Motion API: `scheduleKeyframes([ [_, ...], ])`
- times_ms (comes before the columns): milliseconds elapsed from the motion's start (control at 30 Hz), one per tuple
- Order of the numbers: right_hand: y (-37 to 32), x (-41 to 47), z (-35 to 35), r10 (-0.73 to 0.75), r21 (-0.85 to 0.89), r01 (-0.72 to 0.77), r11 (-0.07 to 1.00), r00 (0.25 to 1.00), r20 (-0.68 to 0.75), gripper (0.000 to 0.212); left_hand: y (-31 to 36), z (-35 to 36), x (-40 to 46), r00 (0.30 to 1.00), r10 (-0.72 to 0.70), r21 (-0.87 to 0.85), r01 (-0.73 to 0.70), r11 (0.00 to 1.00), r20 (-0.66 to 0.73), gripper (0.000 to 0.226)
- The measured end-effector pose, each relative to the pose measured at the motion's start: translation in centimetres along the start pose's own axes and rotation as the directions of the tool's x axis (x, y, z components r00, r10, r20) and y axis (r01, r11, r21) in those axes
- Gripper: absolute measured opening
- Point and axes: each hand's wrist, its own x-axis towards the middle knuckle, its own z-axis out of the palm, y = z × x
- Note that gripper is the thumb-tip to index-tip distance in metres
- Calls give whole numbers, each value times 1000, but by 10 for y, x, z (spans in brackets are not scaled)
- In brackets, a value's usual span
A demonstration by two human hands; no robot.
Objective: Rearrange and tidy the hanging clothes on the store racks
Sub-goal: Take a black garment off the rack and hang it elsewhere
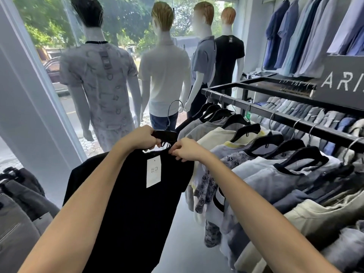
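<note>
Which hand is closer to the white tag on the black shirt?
The right hand, but only just. It pinches the shirt's neckline up and to the right of the tag. The left hand holds the hanger a bit higher, above the tag.

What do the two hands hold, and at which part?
The left hand grips the black hanger at its middle. The right hand pinches the black shirt at its collar.
</note>
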Motion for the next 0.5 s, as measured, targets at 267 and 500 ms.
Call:
scheduleKeyframes([
  [267,27,4,-16,95,-44,-98,994,993,-63,22,11,33,46,993,104,-31,-103,994,47,13],
  [500,64,8,-60,137,-156,-157,975,982,-129,30,39,65,98,986,165,18,-165,986,17,12],
])
